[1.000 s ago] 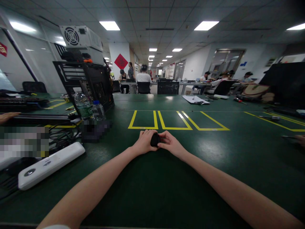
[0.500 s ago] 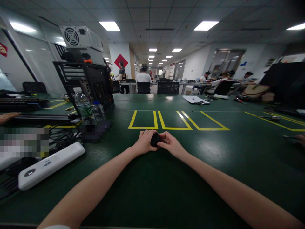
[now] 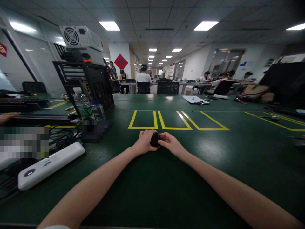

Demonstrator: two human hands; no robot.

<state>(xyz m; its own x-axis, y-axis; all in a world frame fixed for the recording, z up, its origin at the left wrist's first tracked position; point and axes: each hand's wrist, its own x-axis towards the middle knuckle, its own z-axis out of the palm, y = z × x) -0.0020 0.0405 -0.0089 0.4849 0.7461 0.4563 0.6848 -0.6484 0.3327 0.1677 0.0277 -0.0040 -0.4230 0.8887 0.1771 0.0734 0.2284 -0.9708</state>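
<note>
Both my hands meet in the middle of the green table [image 3: 152, 190], just in front of a row of yellow taped rectangles [image 3: 176, 121]. Between them sits a small black object [image 3: 155, 139]. My left hand [image 3: 143, 142] curls around its left side with the fingers closed. From the right, my right hand [image 3: 170, 143] pinches it with thumb and fingers. Most of the black object is hidden by the fingers, so I cannot make out what it is.
To the left lie a white elongated device [image 3: 47, 164], tangled cables, two water bottles [image 3: 88, 106] and an open black computer case [image 3: 88, 84] with a power supply on top. Another person's hand [image 3: 7, 117] rests at far left. Papers [image 3: 195, 99] lie farther back; people sit at distant desks.
My hands and the black object stay in place. In the background a standing person has moved to the left, and a hand at the far right edge has withdrawn.
</note>
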